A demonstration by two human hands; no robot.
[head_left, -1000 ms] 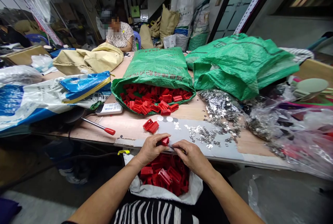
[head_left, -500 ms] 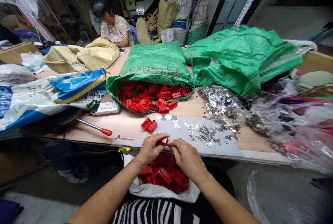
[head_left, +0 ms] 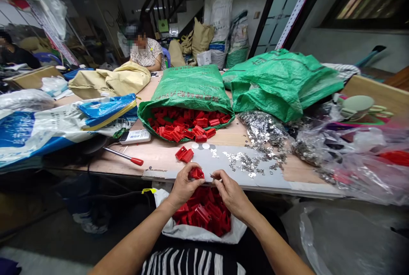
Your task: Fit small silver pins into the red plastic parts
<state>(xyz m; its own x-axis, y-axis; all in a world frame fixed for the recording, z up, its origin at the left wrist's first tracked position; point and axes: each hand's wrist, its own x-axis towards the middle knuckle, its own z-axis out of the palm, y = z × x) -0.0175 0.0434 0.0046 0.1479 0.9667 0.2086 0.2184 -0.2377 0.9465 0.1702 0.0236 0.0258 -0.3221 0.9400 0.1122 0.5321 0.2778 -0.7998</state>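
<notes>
My left hand (head_left: 184,183) is closed around a small red plastic part (head_left: 196,174) at the table's front edge. My right hand (head_left: 230,192) pinches a thin metal piece (head_left: 213,177) just right of that part. Under both hands a white bag (head_left: 198,230) on my lap is full of red parts. Two more red parts (head_left: 184,154) lie on the table ahead of my hands. Small silver metal pieces (head_left: 246,162) are scattered on a grey sheet to the right.
A green sack (head_left: 188,87) spills red parts mid-table; another green sack (head_left: 281,81) lies right of it. A red-handled screwdriver (head_left: 124,156) and a white remote (head_left: 134,136) lie left. Clear plastic bags (head_left: 358,156) fill the right. A person (head_left: 145,49) sits at the far end.
My hands have drawn slightly apart: the right hand now holds the metal piece just clear of the red part. The camera tilted a little.
</notes>
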